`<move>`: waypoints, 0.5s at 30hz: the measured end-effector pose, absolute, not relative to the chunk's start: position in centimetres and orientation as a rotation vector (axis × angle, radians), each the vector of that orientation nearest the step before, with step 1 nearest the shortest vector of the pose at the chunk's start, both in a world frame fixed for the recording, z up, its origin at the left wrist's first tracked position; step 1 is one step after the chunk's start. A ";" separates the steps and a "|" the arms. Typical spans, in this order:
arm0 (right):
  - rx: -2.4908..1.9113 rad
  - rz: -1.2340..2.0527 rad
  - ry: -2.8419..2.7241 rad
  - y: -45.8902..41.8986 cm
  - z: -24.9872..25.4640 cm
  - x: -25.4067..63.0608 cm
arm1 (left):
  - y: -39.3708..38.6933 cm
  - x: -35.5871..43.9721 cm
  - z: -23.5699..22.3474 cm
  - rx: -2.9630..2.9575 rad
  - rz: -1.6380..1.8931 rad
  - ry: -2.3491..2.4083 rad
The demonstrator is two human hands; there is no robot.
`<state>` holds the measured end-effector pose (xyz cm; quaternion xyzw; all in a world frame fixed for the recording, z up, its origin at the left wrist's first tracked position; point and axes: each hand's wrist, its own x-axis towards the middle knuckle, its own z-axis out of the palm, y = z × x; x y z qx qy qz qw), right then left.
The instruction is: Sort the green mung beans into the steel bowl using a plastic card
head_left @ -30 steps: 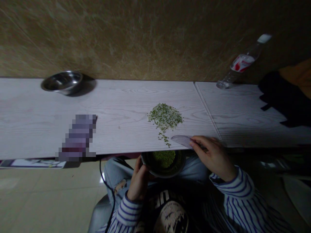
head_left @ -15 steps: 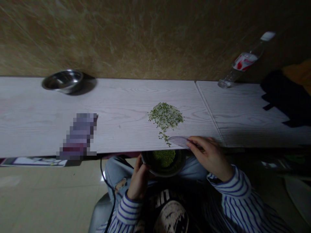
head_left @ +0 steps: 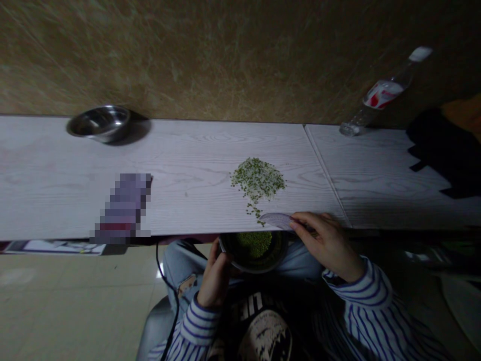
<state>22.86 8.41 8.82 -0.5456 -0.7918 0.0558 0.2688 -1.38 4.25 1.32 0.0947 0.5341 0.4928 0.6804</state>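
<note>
My left hand (head_left: 215, 281) grips the left rim of a metal bowl (head_left: 259, 271) held under the table's front edge. Small green beans (head_left: 255, 244), like mung beans, lie inside it. Between the thumb and fingers of my right hand (head_left: 325, 240) is a thin, clear, half-round protractor (head_left: 276, 219), its curved side up, at the table edge. Its tip is beside a short trail of beans (head_left: 256, 213). Behind that trail spreads a pile of green beans mixed with white grains (head_left: 257, 178), perhaps rice.
An empty-looking steel bowl (head_left: 99, 133) stands at the back left of the white wooden table (head_left: 188, 150). A blurred-out flat object (head_left: 124, 208) lies at the front left. At the back right are a plastic bottle (head_left: 381, 95) and dark cloth (head_left: 443, 145). A cable (head_left: 160, 265) hangs below.
The protractor has moved slightly left, closer to the trail of beans. My left hand keeps its hold on the bowl. The whole view has shifted a little.
</note>
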 end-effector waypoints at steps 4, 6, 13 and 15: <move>-1.448 0.129 -2.137 8.5 8.9 22.7 | 4.2 -1.4 1.1 0.195 1.113 1.173; -1.445 0.133 -2.140 8.5 9.0 22.6 | 4.2 -1.5 1.0 0.179 1.115 1.169; -1.434 0.176 -2.152 8.5 9.1 22.3 | 4.1 -1.7 0.7 0.214 1.104 1.165; -1.426 0.172 -2.150 8.6 9.1 22.1 | 4.1 -1.7 0.8 0.232 1.102 1.165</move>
